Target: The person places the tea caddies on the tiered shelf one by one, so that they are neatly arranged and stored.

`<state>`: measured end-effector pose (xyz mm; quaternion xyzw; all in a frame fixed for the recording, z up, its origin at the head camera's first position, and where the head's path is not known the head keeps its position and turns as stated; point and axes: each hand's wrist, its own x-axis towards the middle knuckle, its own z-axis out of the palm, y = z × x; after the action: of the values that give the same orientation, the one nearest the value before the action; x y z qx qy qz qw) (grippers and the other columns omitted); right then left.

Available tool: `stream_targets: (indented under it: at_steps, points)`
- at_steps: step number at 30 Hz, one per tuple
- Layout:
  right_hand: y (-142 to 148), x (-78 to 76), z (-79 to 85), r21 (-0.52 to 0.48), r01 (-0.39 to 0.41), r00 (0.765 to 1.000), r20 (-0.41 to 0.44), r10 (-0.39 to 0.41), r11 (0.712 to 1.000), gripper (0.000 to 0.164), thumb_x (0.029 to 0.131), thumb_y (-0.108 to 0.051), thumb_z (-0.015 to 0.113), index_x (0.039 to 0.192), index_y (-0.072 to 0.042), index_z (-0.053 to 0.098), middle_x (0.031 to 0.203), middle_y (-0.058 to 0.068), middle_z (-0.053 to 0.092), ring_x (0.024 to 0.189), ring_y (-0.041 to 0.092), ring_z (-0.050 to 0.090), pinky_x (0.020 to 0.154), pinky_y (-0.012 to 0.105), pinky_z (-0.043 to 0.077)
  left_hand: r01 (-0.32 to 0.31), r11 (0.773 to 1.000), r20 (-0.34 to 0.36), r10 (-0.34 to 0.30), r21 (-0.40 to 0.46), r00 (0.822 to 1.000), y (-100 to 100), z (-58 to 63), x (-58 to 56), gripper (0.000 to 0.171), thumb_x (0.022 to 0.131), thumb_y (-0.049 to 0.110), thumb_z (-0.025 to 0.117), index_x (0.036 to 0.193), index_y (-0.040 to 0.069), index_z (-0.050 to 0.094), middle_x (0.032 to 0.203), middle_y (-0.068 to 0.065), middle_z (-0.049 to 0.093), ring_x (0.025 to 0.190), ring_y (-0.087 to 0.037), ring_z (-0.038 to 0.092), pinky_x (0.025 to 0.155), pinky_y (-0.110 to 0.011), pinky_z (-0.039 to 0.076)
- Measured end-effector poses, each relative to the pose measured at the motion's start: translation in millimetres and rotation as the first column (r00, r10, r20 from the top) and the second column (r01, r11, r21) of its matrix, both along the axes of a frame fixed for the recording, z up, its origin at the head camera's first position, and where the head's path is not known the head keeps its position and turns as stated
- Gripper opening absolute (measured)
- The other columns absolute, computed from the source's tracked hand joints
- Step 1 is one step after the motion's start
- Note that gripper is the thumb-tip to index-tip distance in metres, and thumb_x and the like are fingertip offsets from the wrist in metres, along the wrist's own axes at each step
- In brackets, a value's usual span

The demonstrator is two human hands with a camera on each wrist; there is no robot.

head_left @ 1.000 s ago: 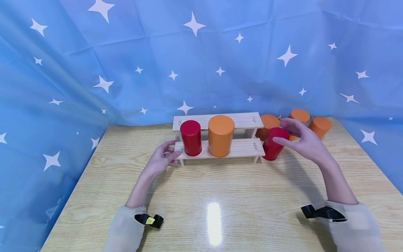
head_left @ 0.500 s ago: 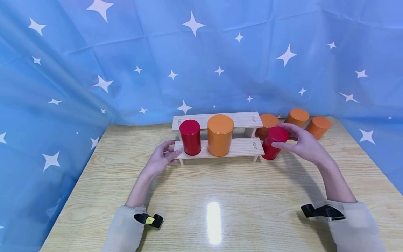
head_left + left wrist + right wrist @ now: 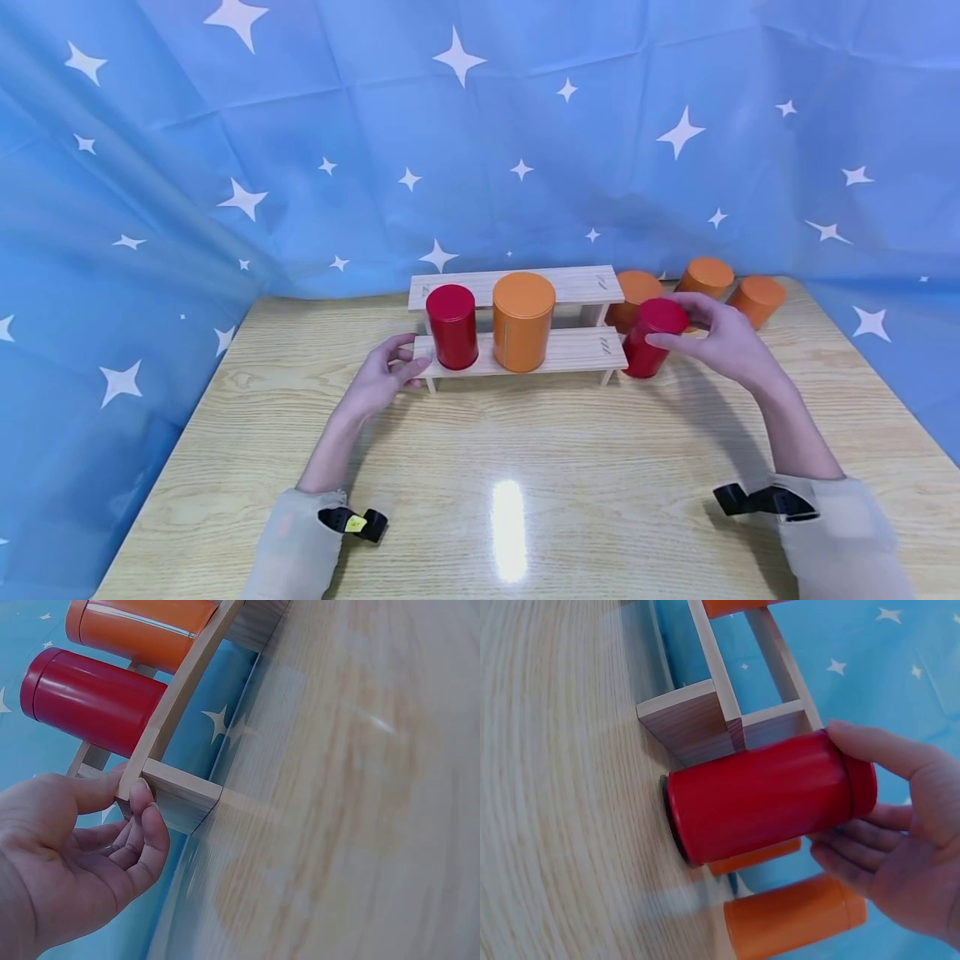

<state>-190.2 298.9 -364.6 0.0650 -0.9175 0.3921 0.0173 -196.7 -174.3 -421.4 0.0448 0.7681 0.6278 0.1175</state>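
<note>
A two-tier wooden stand (image 3: 577, 354) holds a red canister (image 3: 452, 329) and a larger orange canister (image 3: 522, 325) upright on its lower step. My left hand (image 3: 380, 377) pinches the left end of that step between thumb and fingers; in the left wrist view the thumb lies on top and fingertips (image 3: 141, 796) meet the board's edge. At the stand's right end, my right hand (image 3: 723, 337) grips a second red canister (image 3: 761, 799) near its lid, thumb on the near side and fingers behind. Its base is close over the table, and it overlaps the stand's end in the right wrist view.
Behind the right hand stand an orange canister (image 3: 636, 292) beside the stand, another orange canister (image 3: 707, 277) and a third orange canister (image 3: 757, 300). A blue star-printed cloth (image 3: 480, 133) hangs along the back and left of the wooden table (image 3: 420, 492).
The fingers of my right hand have closed in around the red canister, which now appears very slightly higher. My left hand keeps its pinch on the stand.
</note>
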Motion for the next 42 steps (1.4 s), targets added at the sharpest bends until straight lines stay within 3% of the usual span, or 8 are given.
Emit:
stream_targets:
  at_steps: [10,20,27,42]
  points:
    - [-2.2,5.1,11.2,-0.091,0.066,0.99,-0.114,-0.077,0.994,0.063,0.091,-0.034,0.078,0.145,-0.016,0.052,0.128,0.0,0.056,0.109,0.008,0.054,0.077,0.014,0.047,0.0,1.0,0.0,0.0,0.003,1.0,-2.0,-2.3,-2.0,0.065,0.098,0.012,0.068,0.152,-0.003,0.034,0.114,-0.021,0.052,0.084,-0.024,0.065,0.082,-0.031,0.061]
    - [-13.1,13.7,23.9,-0.175,0.095,0.97,-0.203,-0.131,0.98,0.059,0.089,-0.026,0.08,0.142,-0.017,0.056,0.117,-0.005,0.061,0.099,0.009,0.06,0.072,0.019,0.047,0.003,1.0,-0.011,-0.003,-0.001,1.0,-4.0,-4.2,-1.8,0.063,0.099,0.012,0.066,0.151,-0.004,0.035,0.114,-0.022,0.053,0.081,-0.024,0.065,0.081,-0.031,0.061]
    - [-28.7,16.2,24.8,-0.208,0.035,0.959,-0.268,-0.091,0.978,0.058,0.087,-0.018,0.081,0.14,-0.015,0.059,0.122,-0.002,0.061,0.107,0.009,0.059,0.079,0.014,0.049,-0.006,1.0,-0.007,0.006,0.0,1.0,-2.9,-2.3,-1.1,0.063,0.099,0.012,0.067,0.151,-0.003,0.035,0.114,-0.021,0.053,0.083,-0.024,0.065,0.08,-0.03,0.061]
    - [-61.7,16.0,20.1,-0.205,-0.035,0.967,-0.254,-0.018,0.978,0.059,0.087,-0.023,0.081,0.142,-0.025,0.058,0.12,-0.003,0.064,0.109,0.014,0.058,0.085,0.022,0.049,0.003,1.0,-0.01,-0.003,-0.002,1.0,-1.6,-2.4,-1.2,0.064,0.099,0.013,0.067,0.151,-0.004,0.034,0.114,-0.021,0.053,0.082,-0.024,0.065,0.081,-0.031,0.061]
